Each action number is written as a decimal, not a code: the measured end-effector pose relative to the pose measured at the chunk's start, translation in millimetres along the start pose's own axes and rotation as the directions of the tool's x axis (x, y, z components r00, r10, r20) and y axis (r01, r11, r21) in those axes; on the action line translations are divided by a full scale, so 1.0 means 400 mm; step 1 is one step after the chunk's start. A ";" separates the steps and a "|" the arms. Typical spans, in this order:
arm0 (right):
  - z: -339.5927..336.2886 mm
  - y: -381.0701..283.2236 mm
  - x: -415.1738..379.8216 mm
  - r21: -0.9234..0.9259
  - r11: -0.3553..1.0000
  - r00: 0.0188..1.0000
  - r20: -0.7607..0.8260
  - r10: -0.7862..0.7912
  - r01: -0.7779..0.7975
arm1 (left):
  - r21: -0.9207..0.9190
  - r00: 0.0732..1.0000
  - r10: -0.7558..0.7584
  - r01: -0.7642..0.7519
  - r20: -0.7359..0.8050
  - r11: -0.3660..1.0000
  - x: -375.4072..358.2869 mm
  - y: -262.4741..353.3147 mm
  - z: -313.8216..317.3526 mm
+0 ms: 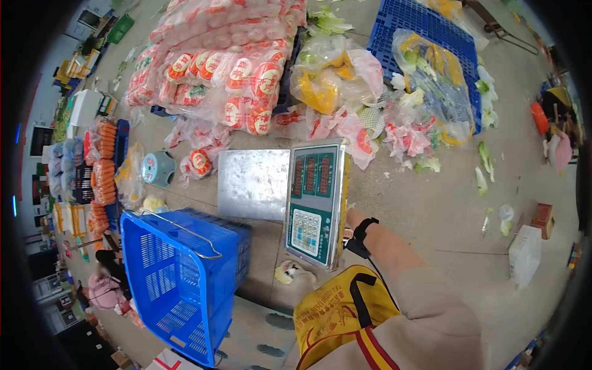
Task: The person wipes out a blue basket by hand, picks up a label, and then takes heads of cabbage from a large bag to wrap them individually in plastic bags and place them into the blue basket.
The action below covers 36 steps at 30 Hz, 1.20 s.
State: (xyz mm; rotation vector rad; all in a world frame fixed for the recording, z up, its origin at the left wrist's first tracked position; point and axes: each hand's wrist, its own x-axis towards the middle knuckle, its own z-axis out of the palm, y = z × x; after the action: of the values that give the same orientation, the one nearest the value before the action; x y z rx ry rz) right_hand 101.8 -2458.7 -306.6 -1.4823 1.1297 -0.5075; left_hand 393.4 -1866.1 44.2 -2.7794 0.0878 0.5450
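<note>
My right hand (354, 217) reaches up to the right edge of the platform scale's display panel (333, 216), with a black band around the wrist. Its fingers are hidden behind the panel. Red digits and a keypad show on the panel's face, and the scale's bare metal plate (253, 184) lies just to its left. My left hand is outside the view. Below the plate stands a blue plastic basket (242, 250) with a wire handle, tipped in this view so its inside shows.
Bagged produce in red-printed film (250, 80) is piled at the top. Plastic wrapping (336, 74) and loose leaves (484, 161) litter the floor near a blue pallet (385, 31). A light-blue stool (158, 169) stands left of the scale. A person (105, 287) is at the lower left.
</note>
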 end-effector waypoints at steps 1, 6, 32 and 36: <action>0.030 -0.004 0.033 0.046 0.994 0.995 -0.007 -0.101 0.101 | 0.032 1.000 0.020 -0.020 0.002 0.999 -0.028 0.009 -0.013; 0.006 -0.148 0.018 0.445 0.874 0.980 0.050 0.195 -0.197 | 0.153 0.998 0.053 -0.054 0.016 0.987 -0.155 -0.009 -0.065; -0.496 0.236 -0.485 0.517 0.638 0.646 -0.198 0.738 -0.570 | 0.076 0.926 0.349 -0.341 -0.147 0.937 -0.118 0.097 -0.040; -0.476 0.242 -0.489 0.463 0.651 0.648 -0.193 0.736 -0.601 | 0.074 0.922 0.368 -0.361 -0.119 0.930 -0.092 0.100 -0.055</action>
State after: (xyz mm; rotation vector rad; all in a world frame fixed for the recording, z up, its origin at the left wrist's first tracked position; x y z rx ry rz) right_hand -175.9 -2378.4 -293.2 -0.5467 1.6871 -0.4218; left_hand 362.4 -1910.9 66.1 -2.7570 0.6510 0.4357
